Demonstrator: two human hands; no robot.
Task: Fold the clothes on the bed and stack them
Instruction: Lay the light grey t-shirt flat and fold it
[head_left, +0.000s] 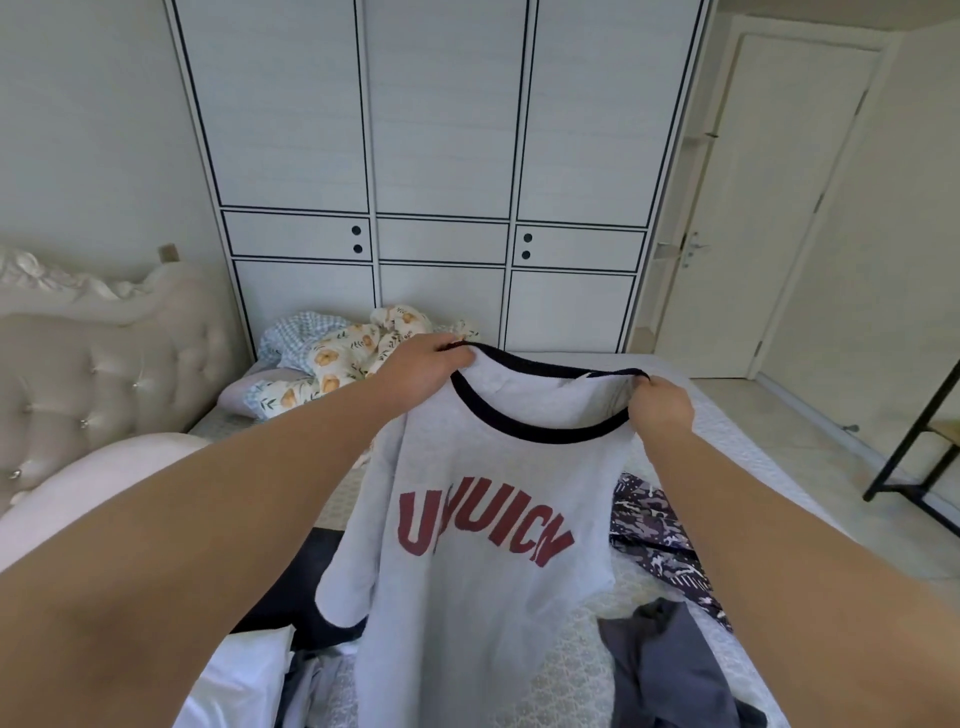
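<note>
Looking across a bed (727, 436) toward a white wardrobe (441, 156) at the far side; holding a grey T-shirt (483, 545) up over the bed, left hand (415, 371) and right hand (661, 402) pinching its dark collar, other clothes (660, 530) lying underneath

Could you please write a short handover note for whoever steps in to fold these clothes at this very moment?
Left hand: grip pinching the dark collar of the light grey T-shirt with red lettering, at its left side.
Right hand: pinching the same collar at its right side; the shirt hangs unfolded above the bed with the pale patterned cover.
On the bed, unfolded: a dark patterned garment on the right, a grey-blue garment near the front, a black garment and white cloth on the left.
Done: no folded stack in view.
Left: lay the shirt flat, fold it, fold the others, stack them.
</note>
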